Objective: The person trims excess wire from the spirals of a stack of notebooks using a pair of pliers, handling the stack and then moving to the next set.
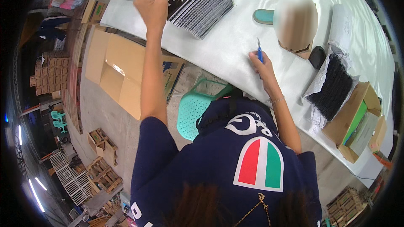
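Note:
At the far left of the white-covered table, my left hand [152, 7] is raised beside a fanned stack of black-covered spiral-bound notebooks [206, 8]. Its thumb and fingers curl toward each other at the top edge; whatever may be between the tips cannot be made out. My right hand [262, 65] is closed around a small blue-handled tool [260, 54] with a thin curved metal tip pointing up and away. That hand is over the table's near side, apart from the notebooks.
A teal oblong item [264, 16] lies beside a blurred brown object [296, 23]. To the right are a black rounded item [317, 56], wrapped black coils [332, 86] and an open carton [357, 122]. A green stool [191, 111] and flattened cardboard [120, 69] are below the table edge.

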A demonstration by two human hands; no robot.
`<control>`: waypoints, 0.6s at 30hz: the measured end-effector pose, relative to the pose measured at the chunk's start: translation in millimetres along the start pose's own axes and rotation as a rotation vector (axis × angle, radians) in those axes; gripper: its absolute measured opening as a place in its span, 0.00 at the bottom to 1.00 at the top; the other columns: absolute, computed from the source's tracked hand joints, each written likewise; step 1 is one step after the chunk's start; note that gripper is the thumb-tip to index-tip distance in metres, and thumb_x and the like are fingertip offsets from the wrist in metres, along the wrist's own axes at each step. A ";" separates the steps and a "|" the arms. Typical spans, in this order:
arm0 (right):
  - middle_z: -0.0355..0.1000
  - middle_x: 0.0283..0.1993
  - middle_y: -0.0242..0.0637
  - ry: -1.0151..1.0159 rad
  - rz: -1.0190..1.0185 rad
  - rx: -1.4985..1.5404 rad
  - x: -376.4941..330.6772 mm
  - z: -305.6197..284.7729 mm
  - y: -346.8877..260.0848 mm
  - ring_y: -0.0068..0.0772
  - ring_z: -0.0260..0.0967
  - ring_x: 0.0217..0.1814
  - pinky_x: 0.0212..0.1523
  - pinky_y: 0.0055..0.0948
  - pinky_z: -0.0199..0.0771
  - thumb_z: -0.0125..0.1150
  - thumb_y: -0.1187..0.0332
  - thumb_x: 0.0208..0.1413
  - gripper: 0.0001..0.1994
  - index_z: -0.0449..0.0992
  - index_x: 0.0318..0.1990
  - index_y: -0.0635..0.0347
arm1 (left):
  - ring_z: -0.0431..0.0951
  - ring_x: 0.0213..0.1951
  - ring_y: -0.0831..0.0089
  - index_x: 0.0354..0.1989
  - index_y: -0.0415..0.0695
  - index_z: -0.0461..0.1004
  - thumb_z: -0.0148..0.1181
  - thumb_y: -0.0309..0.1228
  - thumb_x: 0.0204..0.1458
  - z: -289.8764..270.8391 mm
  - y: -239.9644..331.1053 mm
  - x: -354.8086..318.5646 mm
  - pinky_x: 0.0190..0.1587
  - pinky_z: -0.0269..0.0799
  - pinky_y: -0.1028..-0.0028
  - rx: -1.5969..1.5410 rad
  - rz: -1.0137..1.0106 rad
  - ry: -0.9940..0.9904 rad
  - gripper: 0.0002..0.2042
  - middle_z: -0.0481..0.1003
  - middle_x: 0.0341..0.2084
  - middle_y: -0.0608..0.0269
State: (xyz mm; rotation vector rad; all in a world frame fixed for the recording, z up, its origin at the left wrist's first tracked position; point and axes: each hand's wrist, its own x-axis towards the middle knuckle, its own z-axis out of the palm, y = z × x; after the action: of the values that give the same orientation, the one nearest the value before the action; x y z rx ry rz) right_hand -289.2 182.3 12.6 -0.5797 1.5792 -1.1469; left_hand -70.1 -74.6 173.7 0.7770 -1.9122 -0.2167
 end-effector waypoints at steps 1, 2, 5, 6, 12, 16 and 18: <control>0.68 0.31 0.29 0.051 -0.077 -0.078 -7.7 -9.4 4.0 0.23 0.61 0.33 0.36 0.25 0.64 0.67 0.51 0.60 0.21 0.76 0.45 0.62 | 0.75 0.52 0.73 0.55 0.40 0.77 0.57 0.22 0.62 -4.4 13.6 -7.3 0.57 0.68 0.71 0.031 -0.009 0.085 0.13 0.74 0.55 0.59; 0.68 0.31 0.30 0.107 -0.150 -0.158 -16.1 -19.2 8.7 0.24 0.62 0.33 0.37 0.26 0.65 0.67 0.52 0.60 0.21 0.76 0.46 0.62 | 0.75 0.50 0.74 0.53 0.38 0.77 0.58 0.20 0.61 -5.3 26.1 -16.6 0.56 0.69 0.72 0.057 -0.021 0.166 0.12 0.74 0.53 0.59; 0.71 0.33 0.38 0.201 -0.228 -0.359 -46.0 -40.1 14.3 0.28 0.65 0.34 0.38 0.30 0.69 0.68 0.56 0.59 0.20 0.75 0.48 0.64 | 0.71 0.50 0.60 0.48 0.40 0.76 0.60 0.21 0.58 -5.9 53.3 -64.6 0.57 0.63 0.58 0.117 0.019 0.359 0.10 0.73 0.50 0.54; 0.71 0.33 0.39 0.224 -0.256 -0.394 -53.8 -46.3 20.4 0.29 0.65 0.34 0.39 0.30 0.69 0.69 0.57 0.58 0.20 0.75 0.48 0.64 | 0.70 0.52 0.60 0.52 0.38 0.71 0.58 0.21 0.59 -0.9 66.4 -83.6 0.57 0.65 0.61 0.214 0.065 0.323 0.13 0.69 0.50 0.53; 0.74 0.42 0.39 0.122 -0.631 -0.604 -71.9 -71.4 63.4 0.42 0.71 0.41 0.46 0.39 0.68 0.73 0.66 0.49 0.20 0.76 0.49 0.57 | 0.61 0.58 0.56 0.64 0.36 0.57 0.54 0.27 0.62 32.3 65.5 -222.4 0.63 0.58 0.57 0.284 -0.055 0.191 0.23 0.59 0.57 0.47; 0.71 0.40 0.37 0.121 -0.764 -0.830 -74.7 -73.6 74.8 0.44 0.67 0.43 0.44 0.41 0.63 0.70 0.69 0.45 0.19 0.76 0.47 0.54 | 0.60 0.62 0.47 0.68 0.32 0.58 0.57 0.31 0.61 58.1 38.2 -326.7 0.66 0.56 0.49 0.256 -0.584 0.213 0.29 0.58 0.61 0.40; 0.71 0.41 0.37 0.118 -0.794 -0.826 -75.2 -69.5 71.9 0.44 0.67 0.43 0.44 0.41 0.63 0.70 0.69 0.46 0.19 0.76 0.47 0.55 | 0.57 0.67 0.44 0.68 0.39 0.61 0.59 0.40 0.61 43.5 7.4 -402.9 0.69 0.54 0.48 0.456 -0.975 -0.342 0.30 0.55 0.65 0.40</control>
State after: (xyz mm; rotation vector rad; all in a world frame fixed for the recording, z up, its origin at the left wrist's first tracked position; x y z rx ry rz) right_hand -315.4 301.0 -17.4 -1.8294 1.9745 -1.0322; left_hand 0.3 166.0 -144.7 2.0640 -1.7520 -0.5379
